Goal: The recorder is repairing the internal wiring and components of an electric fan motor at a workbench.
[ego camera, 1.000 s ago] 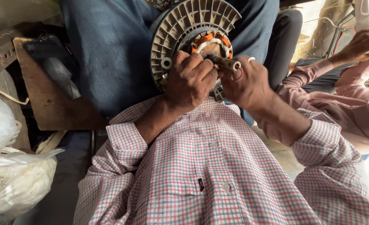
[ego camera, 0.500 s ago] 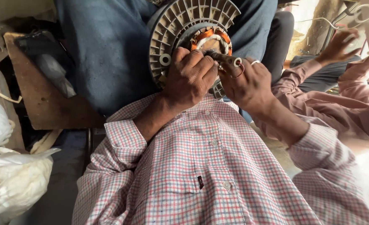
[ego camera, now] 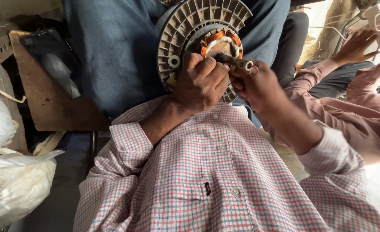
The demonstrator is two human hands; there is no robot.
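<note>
- The motor housing (ego camera: 185, 25) is a round grey metal disc with many radial fins; it rests on the person's lap, against the blue trousers (ego camera: 112, 47).
- In its centre sits a ring of orange copper winding (ego camera: 211, 38) with pale insulation.
- The left hand (ego camera: 200, 81) lies over the lower part of the housing, the fingers curled and pressing on it near the centre.
- The right hand (ego camera: 258, 86) grips a short dark rod-like tool (ego camera: 235, 61), the fingers closed around it, its tip at the winding.
- Both forearms come out of a checked red and white shirt (ego camera: 207, 172).
- At the left lies a brown wooden board (ego camera: 52, 107) and white plastic bags (ego camera: 9, 180).
- At the right, another person's hand (ego camera: 355, 45) in a pink sleeve reaches away.
</note>
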